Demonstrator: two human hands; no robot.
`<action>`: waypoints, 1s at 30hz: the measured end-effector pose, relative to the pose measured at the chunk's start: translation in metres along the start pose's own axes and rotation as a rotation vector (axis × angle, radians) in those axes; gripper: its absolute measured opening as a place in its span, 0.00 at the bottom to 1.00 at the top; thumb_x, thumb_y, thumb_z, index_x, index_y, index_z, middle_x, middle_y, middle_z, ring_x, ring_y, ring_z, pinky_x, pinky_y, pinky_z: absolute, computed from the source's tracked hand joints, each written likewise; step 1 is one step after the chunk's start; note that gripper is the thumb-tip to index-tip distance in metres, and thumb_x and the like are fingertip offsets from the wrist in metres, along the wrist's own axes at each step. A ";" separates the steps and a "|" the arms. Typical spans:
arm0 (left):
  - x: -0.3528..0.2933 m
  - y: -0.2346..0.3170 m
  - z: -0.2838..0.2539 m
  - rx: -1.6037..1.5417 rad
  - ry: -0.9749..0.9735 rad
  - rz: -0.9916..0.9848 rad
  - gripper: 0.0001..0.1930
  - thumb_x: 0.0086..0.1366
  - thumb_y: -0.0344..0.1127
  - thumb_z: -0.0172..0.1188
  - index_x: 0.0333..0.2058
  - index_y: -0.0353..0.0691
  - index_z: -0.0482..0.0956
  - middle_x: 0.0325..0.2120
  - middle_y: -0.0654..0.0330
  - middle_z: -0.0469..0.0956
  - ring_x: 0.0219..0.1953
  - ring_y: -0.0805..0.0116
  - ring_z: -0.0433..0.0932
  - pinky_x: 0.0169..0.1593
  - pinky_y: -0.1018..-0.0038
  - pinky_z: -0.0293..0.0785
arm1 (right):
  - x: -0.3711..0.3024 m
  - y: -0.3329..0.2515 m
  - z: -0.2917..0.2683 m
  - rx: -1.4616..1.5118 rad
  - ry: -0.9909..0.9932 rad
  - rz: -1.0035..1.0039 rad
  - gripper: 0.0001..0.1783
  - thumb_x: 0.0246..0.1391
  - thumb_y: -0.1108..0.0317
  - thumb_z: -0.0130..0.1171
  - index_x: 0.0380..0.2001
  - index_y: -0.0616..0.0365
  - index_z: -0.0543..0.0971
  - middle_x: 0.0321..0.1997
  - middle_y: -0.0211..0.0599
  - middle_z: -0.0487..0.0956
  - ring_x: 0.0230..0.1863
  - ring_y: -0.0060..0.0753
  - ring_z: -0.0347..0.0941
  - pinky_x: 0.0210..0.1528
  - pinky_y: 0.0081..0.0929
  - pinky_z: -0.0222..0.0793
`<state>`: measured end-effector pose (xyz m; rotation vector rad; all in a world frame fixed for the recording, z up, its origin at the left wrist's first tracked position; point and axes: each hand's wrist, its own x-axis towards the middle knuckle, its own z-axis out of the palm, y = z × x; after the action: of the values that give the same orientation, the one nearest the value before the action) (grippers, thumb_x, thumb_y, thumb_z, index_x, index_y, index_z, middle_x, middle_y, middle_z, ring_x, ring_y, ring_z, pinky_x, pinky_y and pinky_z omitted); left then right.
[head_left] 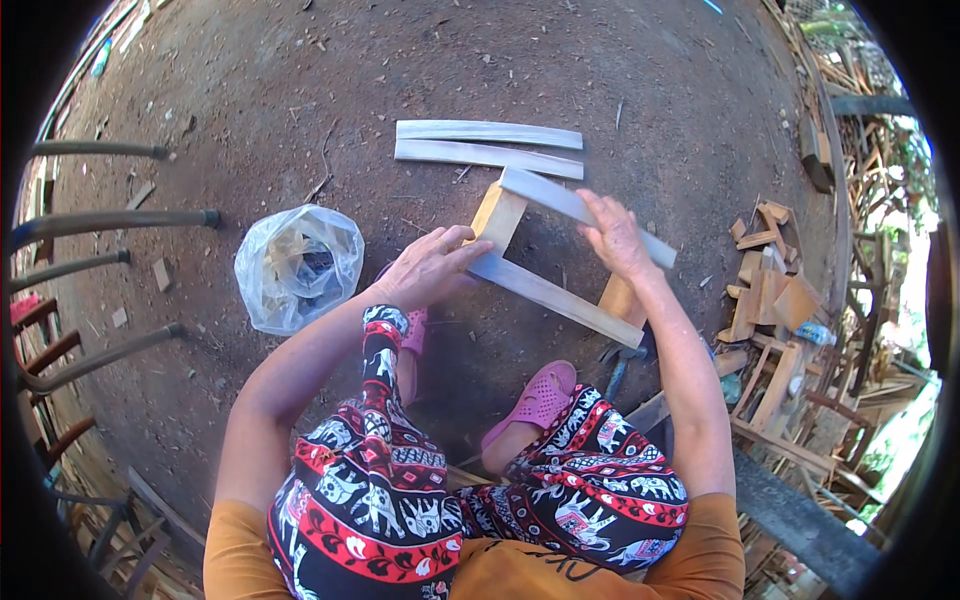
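In front of me, a four-sided wooden frame is formed by two pale slats and two yellowish blocks. My left hand (437,264) grips its left corner, fingers against the left block (497,217) and the end of the near slat (560,297). Around the middle of the far slat (548,194), my right hand (614,236) is closed, its fingers over the top edge. The right block (622,300) shows partly under my right forearm. Beyond the frame, two loose slats (488,132) lie on the ground, nearly side by side.
A clear plastic bag (300,270) with contents I cannot make out stands at left. A blue-handled tool (617,374), seemingly a hammer, lies by the frame's near corner. Wood offcuts (775,290) are heaped at right. Curved metal legs (120,225) reach in from the left.
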<state>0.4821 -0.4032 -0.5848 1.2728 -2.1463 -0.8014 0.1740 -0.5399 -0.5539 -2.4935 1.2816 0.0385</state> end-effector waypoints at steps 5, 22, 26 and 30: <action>0.000 0.006 0.011 -0.132 0.064 -0.074 0.33 0.51 0.31 0.70 0.57 0.44 0.68 0.48 0.54 0.71 0.49 0.53 0.74 0.54 0.62 0.74 | 0.022 0.014 -0.013 -0.113 0.122 0.008 0.34 0.52 0.62 0.64 0.62 0.44 0.64 0.47 0.45 0.74 0.50 0.50 0.72 0.53 0.44 0.65; -0.010 -0.001 0.019 -0.277 0.168 -0.143 0.29 0.51 0.26 0.68 0.54 0.44 0.72 0.41 0.55 0.75 0.44 0.56 0.78 0.48 0.67 0.78 | -0.022 -0.107 0.025 0.726 -0.257 0.264 0.17 0.55 0.62 0.62 0.43 0.63 0.80 0.39 0.43 0.81 0.39 0.34 0.80 0.45 0.31 0.75; -0.012 -0.011 0.007 -0.368 0.108 -0.262 0.31 0.52 0.25 0.68 0.56 0.46 0.71 0.42 0.56 0.75 0.43 0.60 0.78 0.46 0.68 0.79 | -0.021 -0.104 0.034 0.775 -0.228 0.246 0.18 0.54 0.63 0.63 0.44 0.63 0.80 0.39 0.43 0.83 0.38 0.32 0.80 0.44 0.29 0.75; -0.031 -0.006 0.019 -0.495 0.082 -0.497 0.22 0.55 0.26 0.67 0.50 0.43 0.78 0.37 0.56 0.78 0.40 0.66 0.81 0.45 0.73 0.78 | -0.018 -0.106 0.033 0.762 -0.247 0.251 0.17 0.54 0.63 0.63 0.43 0.63 0.81 0.38 0.42 0.83 0.37 0.30 0.79 0.44 0.28 0.74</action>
<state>0.4861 -0.3730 -0.6059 1.5340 -1.4389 -1.3512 0.2515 -0.4592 -0.5518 -1.6276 1.2010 -0.0692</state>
